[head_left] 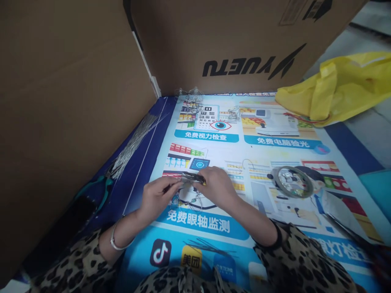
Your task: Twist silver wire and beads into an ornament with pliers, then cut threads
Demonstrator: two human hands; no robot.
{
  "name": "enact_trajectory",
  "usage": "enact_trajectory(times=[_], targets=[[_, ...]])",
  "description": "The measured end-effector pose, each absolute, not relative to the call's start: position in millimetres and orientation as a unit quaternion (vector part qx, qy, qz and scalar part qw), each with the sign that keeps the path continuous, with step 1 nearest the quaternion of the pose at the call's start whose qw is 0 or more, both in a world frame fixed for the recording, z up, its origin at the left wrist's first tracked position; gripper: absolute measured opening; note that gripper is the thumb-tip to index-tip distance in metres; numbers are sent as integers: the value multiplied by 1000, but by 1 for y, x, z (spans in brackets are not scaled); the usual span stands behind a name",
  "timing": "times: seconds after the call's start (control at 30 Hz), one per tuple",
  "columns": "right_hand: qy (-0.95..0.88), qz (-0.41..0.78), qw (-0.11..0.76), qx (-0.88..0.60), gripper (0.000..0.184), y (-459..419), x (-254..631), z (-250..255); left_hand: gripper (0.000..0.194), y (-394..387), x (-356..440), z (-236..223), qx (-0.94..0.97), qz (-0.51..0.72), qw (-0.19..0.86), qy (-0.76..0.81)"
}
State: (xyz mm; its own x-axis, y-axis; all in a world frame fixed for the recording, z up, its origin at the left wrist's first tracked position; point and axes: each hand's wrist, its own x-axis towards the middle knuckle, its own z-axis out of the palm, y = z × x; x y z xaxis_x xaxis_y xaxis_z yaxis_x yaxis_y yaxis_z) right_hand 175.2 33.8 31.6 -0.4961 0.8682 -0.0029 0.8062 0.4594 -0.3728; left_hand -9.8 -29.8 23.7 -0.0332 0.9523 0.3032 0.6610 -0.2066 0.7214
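Looks like thin wire [181, 179] is pinched by the left hand [158, 196]; pliers [193, 176], gripped by the right hand [218, 188], are best steadied close beside it.

1 bare left hand [157, 194], 1 bare right hand [216, 186], 2 pairs of metal pliers [194, 177], 1 with teal handles [108, 186]; 1 round grey-rimmed dish [309, 185], 1 yellow fabric bag [336, 89], 1 bundle of silver wires [136, 142].
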Motion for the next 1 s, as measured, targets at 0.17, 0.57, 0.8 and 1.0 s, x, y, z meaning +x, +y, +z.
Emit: enact_trajectory(times=[0.17,0.57,0.8,1.0], targets=[[-846,162,117,-495,16,33,175,26,8,-30,-10,18,753,355,99,546],[-840,166,138,-497,13,32,175,23,9,-21,-14,12,744,296,87,593],[-828,195,145,-505,12,34,174,22,14,-21,-11,18,748,295,65,590],[-787,279,165,-525,12,39,179,28,14,-18,-9,22,681,287,164,653]])
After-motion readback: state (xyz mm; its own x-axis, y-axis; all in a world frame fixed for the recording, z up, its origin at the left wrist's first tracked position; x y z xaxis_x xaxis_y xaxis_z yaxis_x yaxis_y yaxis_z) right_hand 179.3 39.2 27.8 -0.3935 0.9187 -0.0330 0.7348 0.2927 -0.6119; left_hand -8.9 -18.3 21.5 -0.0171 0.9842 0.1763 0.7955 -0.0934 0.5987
